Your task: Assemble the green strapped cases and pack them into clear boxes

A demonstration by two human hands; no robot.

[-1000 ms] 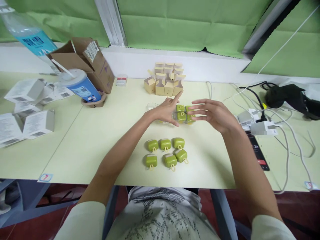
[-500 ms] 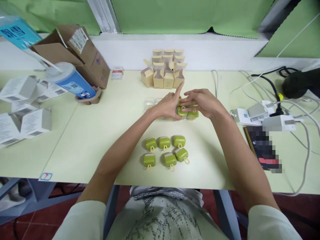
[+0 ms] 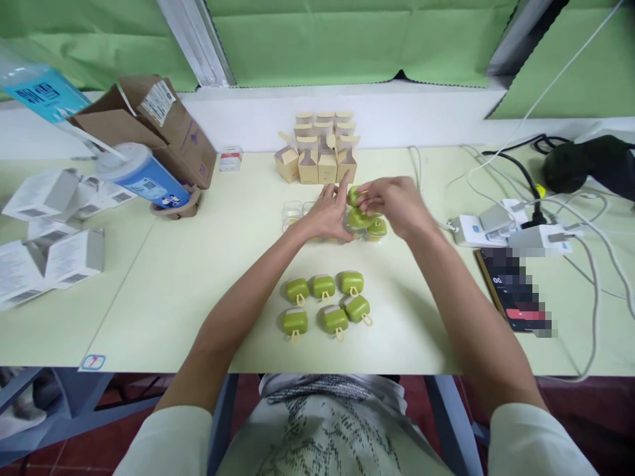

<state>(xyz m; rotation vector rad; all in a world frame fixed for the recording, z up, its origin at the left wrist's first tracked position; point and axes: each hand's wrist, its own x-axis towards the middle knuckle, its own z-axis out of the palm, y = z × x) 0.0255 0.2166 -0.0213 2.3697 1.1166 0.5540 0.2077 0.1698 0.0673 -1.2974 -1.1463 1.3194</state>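
My right hand (image 3: 395, 199) has its fingers closed on a small green case (image 3: 359, 218), which sits tilted over a clear plastic tray (image 3: 292, 209). More green cases stand close around it, one of them a right-hand case (image 3: 378, 228) in the tray. My left hand (image 3: 327, 213) rests over the tray's middle with thumb and forefinger spread apart, beside the held case. It hides much of the tray. Nearer to me on the table lie several green cases (image 3: 324, 287) with yellow loops, in two rows.
Open yellow cartons (image 3: 317, 166) stand together against the wall. To the left are white boxes (image 3: 74, 256), a blue wipes canister (image 3: 143, 175) and a brown cardboard box (image 3: 183, 132). Power strips (image 3: 540, 239) with cables and a phone (image 3: 513, 291) lie at the right.
My right hand's fingers have closed on a green case and tilted it; before, they were stretched out over the cases. My left hand stays over the tray. The whole view has shifted slightly.
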